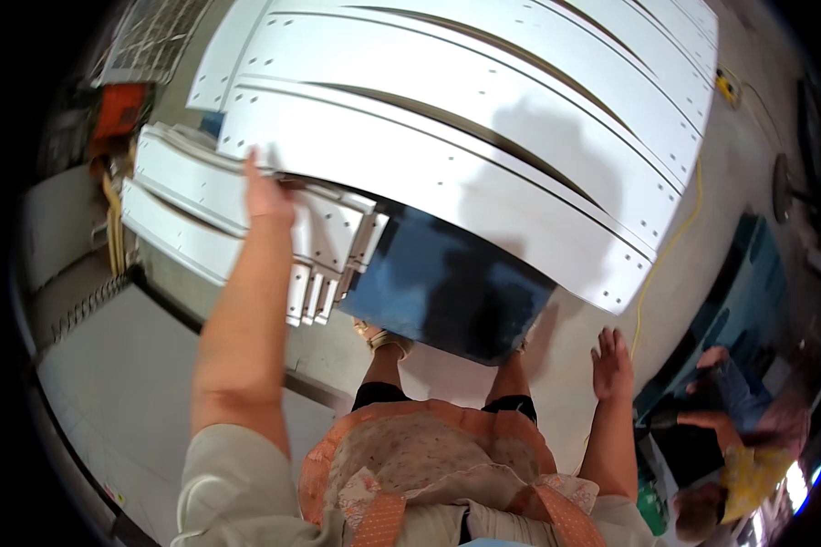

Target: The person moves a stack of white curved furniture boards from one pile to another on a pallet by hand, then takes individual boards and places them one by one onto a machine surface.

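Long white panels [447,182] with small dark holes at their ends lie side by side across a dark blue surface [429,273]. My left hand [270,195] grips the near edge of the closest panel, close to its left end; some of its fingers are hidden at the edge. My right hand [613,366] is held up with its fingers stretched out, apart from the panel's right end, and holds nothing. Below my left hand, shorter white pieces [324,232] with holes are stacked beside the blue surface.
More white panels [178,223] are piled at the left. A grey-topped table [146,392] stands at the lower left. A yellow cable [673,242] runs along the floor at the right. Another person [748,456] is at the lower right, beside a dark teal surface [734,283].
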Motion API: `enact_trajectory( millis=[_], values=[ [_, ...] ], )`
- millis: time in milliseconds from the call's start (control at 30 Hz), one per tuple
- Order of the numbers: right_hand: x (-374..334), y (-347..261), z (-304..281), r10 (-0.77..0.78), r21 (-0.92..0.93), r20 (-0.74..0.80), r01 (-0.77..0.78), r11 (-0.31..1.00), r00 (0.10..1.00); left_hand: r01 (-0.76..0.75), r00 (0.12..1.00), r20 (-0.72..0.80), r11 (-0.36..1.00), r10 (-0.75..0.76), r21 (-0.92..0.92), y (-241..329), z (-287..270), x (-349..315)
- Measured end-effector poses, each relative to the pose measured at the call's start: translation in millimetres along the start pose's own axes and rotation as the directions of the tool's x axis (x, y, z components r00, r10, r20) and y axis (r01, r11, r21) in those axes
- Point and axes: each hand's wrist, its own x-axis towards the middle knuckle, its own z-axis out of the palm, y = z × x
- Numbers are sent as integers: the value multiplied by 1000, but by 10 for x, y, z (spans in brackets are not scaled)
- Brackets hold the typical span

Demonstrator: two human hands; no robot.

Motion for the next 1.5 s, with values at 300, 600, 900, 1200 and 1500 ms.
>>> enact_trajectory(
  millis=[300, 600, 900, 1200, 1500],
  values=[
    [608, -691, 723, 10, -349, 207, 64, 935, 978, -362, 932, 185, 837, 312, 410, 929, -461, 1016],
    [656, -665, 816, 60, -244, 217, -5, 970, 974, -95, 889, 408, 789, -207, 607, 1131, -389, 1244],
    [637, -633, 954, 97, -277, 210, -36, 960, 973, -100, 874, 420, 754, -246, 649, 1136, -429, 1291],
    [634, -632, 1065, 126, -267, 286, -47, 963, 950, -111, 869, 438, 772, -231, 626, 1162, -536, 1469],
    [667, -589, 1028, 79, -176, 321, -22, 984, 944, -136, 852, 464, 754, -242, 642, 1184, -462, 1344]
  ],
)
